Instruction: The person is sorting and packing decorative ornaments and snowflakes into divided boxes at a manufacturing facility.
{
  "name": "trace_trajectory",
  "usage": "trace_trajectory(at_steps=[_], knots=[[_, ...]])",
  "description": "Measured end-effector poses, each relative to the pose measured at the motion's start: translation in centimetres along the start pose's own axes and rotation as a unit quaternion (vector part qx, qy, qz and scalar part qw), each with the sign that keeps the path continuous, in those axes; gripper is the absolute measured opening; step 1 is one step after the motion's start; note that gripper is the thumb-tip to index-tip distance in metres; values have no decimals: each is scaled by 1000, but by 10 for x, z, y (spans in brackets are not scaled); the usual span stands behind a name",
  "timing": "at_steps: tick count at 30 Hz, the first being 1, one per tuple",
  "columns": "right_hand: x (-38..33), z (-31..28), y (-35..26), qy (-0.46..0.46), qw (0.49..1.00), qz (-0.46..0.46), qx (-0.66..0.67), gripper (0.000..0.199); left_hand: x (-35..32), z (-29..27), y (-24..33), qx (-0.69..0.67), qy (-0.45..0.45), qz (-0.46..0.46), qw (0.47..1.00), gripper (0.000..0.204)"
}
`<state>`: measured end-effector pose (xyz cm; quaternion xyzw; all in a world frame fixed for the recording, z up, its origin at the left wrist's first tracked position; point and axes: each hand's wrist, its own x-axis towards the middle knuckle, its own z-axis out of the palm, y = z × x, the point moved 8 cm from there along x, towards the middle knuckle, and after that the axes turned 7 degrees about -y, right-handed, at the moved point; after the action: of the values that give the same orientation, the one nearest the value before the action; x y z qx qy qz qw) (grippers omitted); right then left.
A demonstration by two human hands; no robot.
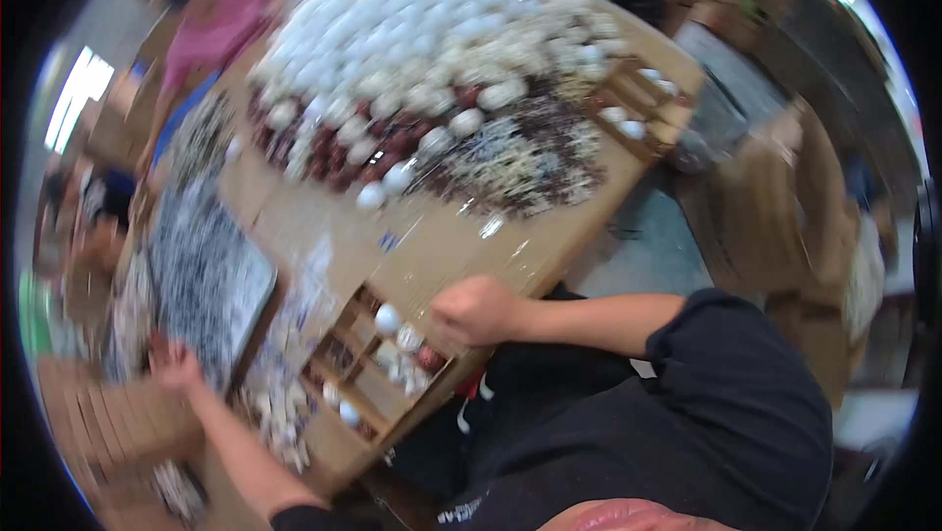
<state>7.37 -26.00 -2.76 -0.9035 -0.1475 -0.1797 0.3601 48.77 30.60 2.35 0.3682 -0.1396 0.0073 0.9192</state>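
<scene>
My right hand (476, 311) is closed in a fist above the table's near edge, beside a divided cardboard box (366, 396). Whatever it may hold is hidden. In the box's compartments lie white balls (388, 318), a dark red ball (429, 358) and small pale pieces (400, 370). Out to the left, my left hand (177, 366) has its fingers partly spread, somewhat blurred, with nothing visible in them. It is nearest to a stack of brown cardboard (123, 423) and a tray of grey pieces (201, 276).
A large heap of white balls (392, 16), with cream and dark red ones, covers the far table (432, 246). Small sticks or strips (530, 163) lie in front. Another divided box (643, 104) stands at the far right corner. A person in pink (221, 26) is at the far left.
</scene>
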Motion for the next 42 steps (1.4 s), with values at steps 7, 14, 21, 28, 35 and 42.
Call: trace_trajectory(at_steps=[7, 14, 21, 28, 35, 42], knots=[[1, -10, 6, -29, 997, 55, -40, 16, -17, 92, -80, -182, -36, 15, 983, 35], [5, -3, -7, -37, 998, 33, -35, 12, -35, 73, -88, -25, 105, -1, 994, 29], [7, -3, -3, -56, 996, 44, -47, 12, 1, 88, -121, 769, 124, -38, 626, 43], [9, -5, -6, -43, 997, 38, -51, 13, 34, 110, -152, 874, 139, -142, 444, 50], [9, -2, -5, -47, 997, 34, -45, 16, 51, 95, -133, 855, 158, -106, 482, 45], [8, -4, -1, -58, 996, 50, -46, 18, 57, 102, -128, 731, 120, -154, 653, 28]])
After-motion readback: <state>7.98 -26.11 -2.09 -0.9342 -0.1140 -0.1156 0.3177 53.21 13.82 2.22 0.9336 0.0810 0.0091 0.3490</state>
